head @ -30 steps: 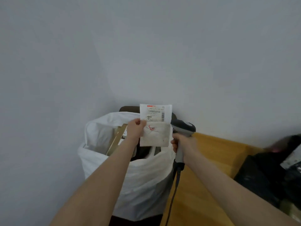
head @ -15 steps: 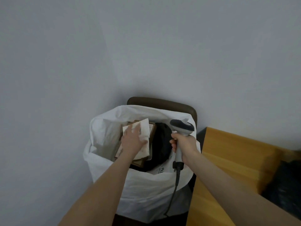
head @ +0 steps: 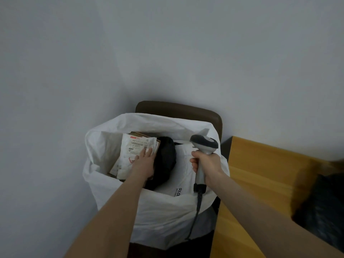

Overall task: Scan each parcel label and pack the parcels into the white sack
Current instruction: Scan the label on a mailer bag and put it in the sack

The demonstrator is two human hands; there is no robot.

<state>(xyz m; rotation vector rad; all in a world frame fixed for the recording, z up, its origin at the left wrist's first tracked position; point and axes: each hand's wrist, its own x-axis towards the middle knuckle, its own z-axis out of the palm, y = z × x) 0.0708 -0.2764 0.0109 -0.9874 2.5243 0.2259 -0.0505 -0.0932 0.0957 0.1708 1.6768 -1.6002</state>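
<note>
**A:** Where is the parcel (head: 128, 157)?

**B:** Inside the white sack (head: 167, 216), toward its left wall, lying on top of the other contents. It is a flat white plastic pouch, creased and a little grubby. Its label (head: 138, 143) faces up at the far end, with a red strip, lines of print and a barcode. A cardboard box (head: 143, 134) shows from under its far edge.

**A:** And your left hand?

**B:** My left hand (head: 145, 161) reaches in over the sack's near rim, palm down. The fingers are straight and together, laid flat on the parcel's right part just below the label. I am resting on it, gripping nothing.

**A:** What lies beside it?

**B:** Just right of my hand is a black parcel (head: 165, 164), touching the white one. Beyond that, a white mailer (head: 184, 175) with dark print lies against the sack's right wall.

**A:** Your right hand?

**B:** My right hand (head: 206, 162) is above the sack's right edge, fingers and thumb wrapped round the handle of the barcode scanner (head: 204, 146). Its grey head sits above my fist. Its cable (head: 197, 207) hangs down in front of the sack's near wall.

**A:** And around the sack?

**B:** A brown chair (head: 178, 108) back rises behind its far rim, and a wooden table (head: 260, 174) stands to the right. A blurred black bag (head: 322, 205) is on or beside the table; I cannot tell which.
</note>
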